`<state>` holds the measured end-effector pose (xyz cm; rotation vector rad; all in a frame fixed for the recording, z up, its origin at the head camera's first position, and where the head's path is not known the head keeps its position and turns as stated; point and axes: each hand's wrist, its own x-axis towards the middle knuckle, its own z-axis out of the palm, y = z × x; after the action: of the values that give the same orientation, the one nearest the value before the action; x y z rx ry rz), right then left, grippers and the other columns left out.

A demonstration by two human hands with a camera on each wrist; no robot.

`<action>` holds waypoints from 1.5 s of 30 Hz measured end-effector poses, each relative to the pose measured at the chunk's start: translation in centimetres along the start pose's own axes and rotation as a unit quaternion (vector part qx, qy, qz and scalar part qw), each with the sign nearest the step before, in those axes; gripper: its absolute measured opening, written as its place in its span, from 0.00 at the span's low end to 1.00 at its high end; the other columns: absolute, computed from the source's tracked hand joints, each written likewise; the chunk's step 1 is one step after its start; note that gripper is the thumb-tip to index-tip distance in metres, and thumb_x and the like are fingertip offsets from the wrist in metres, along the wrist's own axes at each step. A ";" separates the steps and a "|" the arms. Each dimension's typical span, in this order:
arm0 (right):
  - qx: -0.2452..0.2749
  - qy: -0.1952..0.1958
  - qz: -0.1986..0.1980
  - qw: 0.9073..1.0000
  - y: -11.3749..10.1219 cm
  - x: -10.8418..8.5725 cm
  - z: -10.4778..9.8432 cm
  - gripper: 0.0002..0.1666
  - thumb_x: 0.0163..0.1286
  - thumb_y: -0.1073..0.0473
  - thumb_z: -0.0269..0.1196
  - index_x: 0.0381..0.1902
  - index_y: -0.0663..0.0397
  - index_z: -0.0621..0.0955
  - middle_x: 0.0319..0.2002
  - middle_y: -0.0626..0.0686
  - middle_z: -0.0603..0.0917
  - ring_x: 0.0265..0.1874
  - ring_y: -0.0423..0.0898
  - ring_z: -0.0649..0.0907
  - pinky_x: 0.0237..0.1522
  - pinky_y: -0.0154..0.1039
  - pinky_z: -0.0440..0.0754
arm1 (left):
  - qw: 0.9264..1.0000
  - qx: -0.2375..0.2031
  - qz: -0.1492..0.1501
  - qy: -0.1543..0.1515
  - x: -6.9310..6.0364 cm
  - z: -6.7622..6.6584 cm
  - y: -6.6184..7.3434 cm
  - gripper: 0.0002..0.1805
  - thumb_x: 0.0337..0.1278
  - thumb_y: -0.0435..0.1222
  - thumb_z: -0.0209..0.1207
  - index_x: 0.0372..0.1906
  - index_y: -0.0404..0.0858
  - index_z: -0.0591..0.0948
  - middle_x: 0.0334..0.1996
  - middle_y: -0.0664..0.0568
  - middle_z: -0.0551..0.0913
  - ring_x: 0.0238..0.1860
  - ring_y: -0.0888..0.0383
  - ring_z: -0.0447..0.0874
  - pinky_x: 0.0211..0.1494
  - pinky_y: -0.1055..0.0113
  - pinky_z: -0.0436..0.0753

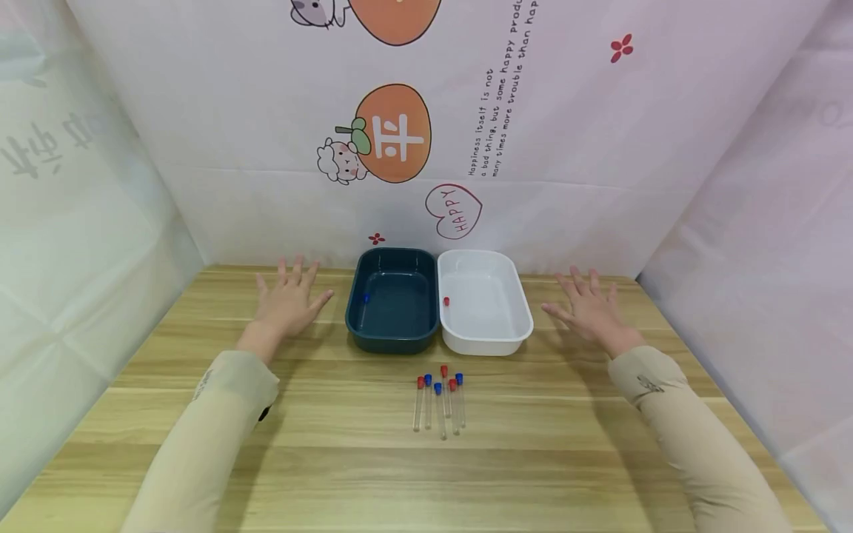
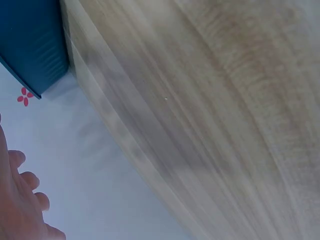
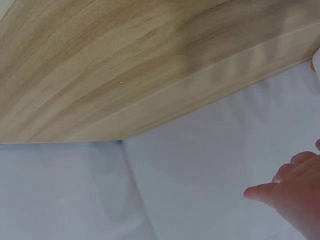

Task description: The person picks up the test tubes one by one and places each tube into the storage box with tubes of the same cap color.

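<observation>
My left hand (image 1: 285, 305), fingers spread, is left of the dark teal tray (image 1: 393, 345) and holds nothing. To the right of the white tray (image 1: 485, 346), my right hand (image 1: 589, 309) also has its fingers spread and holds nothing. Several clear test tubes (image 1: 429, 407) with red or blue caps lie in a loose group in front of the trays. A blue cap (image 1: 366, 298) shows inside the teal tray, and a red cap (image 1: 446, 301) inside the white one; their tubes are hard to make out.
The two trays stand side by side at the back of the wooden table (image 1: 333, 474). Behind them hangs a printed white cloth (image 1: 266, 148), with more pale cloth (image 1: 73, 244) at both sides.
</observation>
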<state>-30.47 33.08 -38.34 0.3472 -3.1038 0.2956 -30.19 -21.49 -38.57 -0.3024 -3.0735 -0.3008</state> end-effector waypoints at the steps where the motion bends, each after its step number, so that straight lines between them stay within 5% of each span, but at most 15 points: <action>1: -0.001 0.001 -0.002 1.000 -0.1 0.0 0.0 0.56 0.77 0.25 0.44 0.83 0.60 0.46 0.80 0.67 0.33 0.75 0.70 0.29 0.65 0.73 0.20 | 1.000 0.000 0.002 0.000 0.0 -0.1 0.1 0.45 0.77 0.65 0.31 0.84 0.41 0.41 0.81 0.37 0.31 0.78 0.34 0.21 0.67 0.28 0.21; 28: -0.020 0.032 -0.078 0.996 -3.0 -2.0 -1.5 0.49 0.79 0.38 0.55 0.82 0.60 0.51 0.81 0.67 0.40 0.77 0.70 0.36 0.70 0.72 0.28 | 0.999 -0.002 0.044 0.000 -0.5 -0.7 1.9 0.41 0.80 0.61 0.35 0.84 0.46 0.42 0.82 0.42 0.35 0.80 0.36 0.26 0.72 0.30 0.27; 45: -0.031 0.051 -0.149 0.987 -6.2 -3.3 -1.1 0.50 0.76 0.36 0.58 0.82 0.58 0.56 0.81 0.64 0.47 0.79 0.68 0.42 0.73 0.70 0.38 | 0.998 -0.033 0.043 0.012 -1.1 -0.6 2.9 0.40 0.81 0.56 0.42 0.84 0.44 0.45 0.82 0.40 0.39 0.80 0.34 0.30 0.72 0.27 0.32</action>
<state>-25.92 28.11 -36.19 0.7585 -2.8975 0.2046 -28.55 -19.00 -37.50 -0.4302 -3.0202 -0.3986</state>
